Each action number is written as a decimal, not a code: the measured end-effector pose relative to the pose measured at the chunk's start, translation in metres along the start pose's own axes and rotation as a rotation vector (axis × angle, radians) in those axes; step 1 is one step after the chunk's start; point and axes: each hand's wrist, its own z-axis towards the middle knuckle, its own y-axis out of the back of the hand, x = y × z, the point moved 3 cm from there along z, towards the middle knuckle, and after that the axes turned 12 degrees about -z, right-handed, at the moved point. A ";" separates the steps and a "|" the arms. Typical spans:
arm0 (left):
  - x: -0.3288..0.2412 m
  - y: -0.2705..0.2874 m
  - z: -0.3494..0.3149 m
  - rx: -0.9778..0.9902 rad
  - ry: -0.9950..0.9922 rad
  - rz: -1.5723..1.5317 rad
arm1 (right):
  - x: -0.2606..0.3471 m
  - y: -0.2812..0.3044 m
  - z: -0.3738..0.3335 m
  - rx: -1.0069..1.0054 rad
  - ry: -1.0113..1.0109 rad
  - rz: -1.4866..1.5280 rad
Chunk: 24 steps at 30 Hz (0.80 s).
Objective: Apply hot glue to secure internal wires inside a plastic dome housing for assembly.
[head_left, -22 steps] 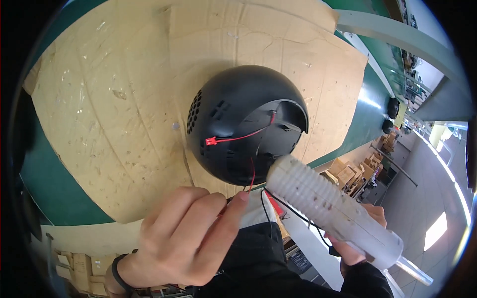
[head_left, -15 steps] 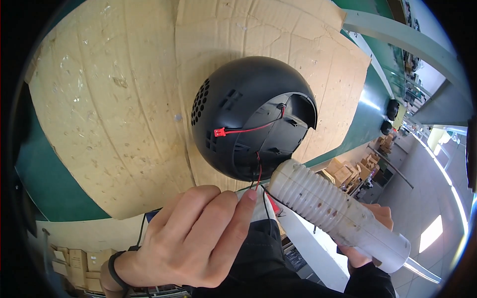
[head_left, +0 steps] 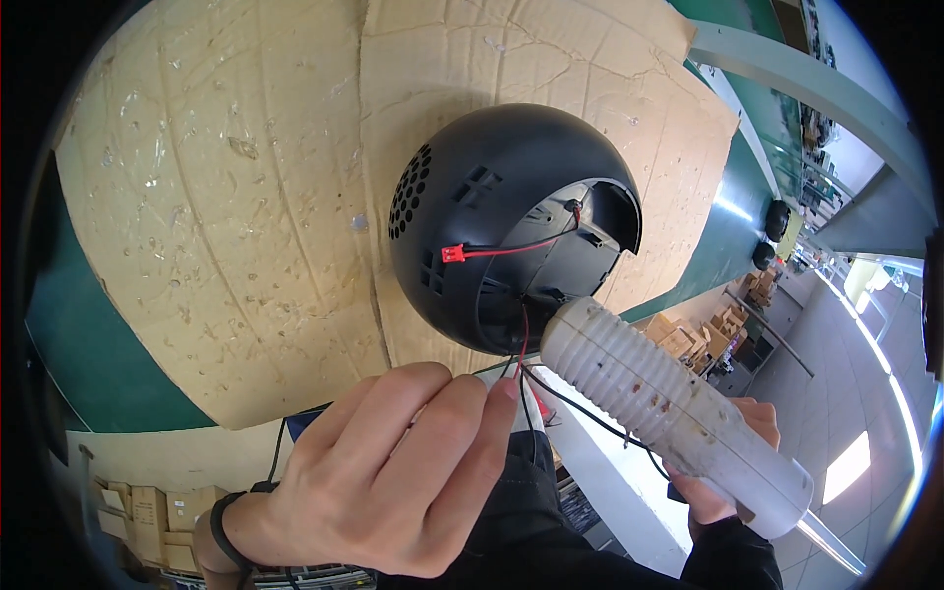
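A round black plastic housing [head_left: 501,157], with a cluster of round holes on its left, rests on cardboard. Its side has a large opening toward me, with ribs and clips inside. One red-and-black lead with a red connector [head_left: 453,254] lies out over the rim. My left hand [head_left: 393,472] is closed at the housing's near edge, pinching a second thin red-and-black wire [head_left: 524,329] between thumb and finger. My right hand [head_left: 713,497] is wrapped round a white, ribbed, stained glue gun [head_left: 649,393], its front end over the lower edge of the opening. The gun's tip is hidden.
Worn cardboard [head_left: 246,197] covers the green bench top [head_left: 108,364]. A black cord [head_left: 585,415] hangs under the glue gun. A grey curved bar [head_left: 777,74] stands at the far right; stacked cartons [head_left: 152,521] lie below left.
The housing appears slightly farther right and up in view. The glue gun's front end has risen a little toward the opening. My left hand still pinches the wire.
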 end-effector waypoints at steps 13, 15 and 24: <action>0.000 0.000 0.001 -0.003 0.001 -0.010 | -0.008 -0.002 -0.004 0.053 0.062 0.037; -0.001 0.002 0.001 0.001 0.010 -0.005 | -0.011 -0.005 -0.003 0.063 0.088 0.065; 0.026 0.026 0.037 -0.084 0.093 -0.333 | -0.015 -0.001 -0.011 0.076 0.129 0.137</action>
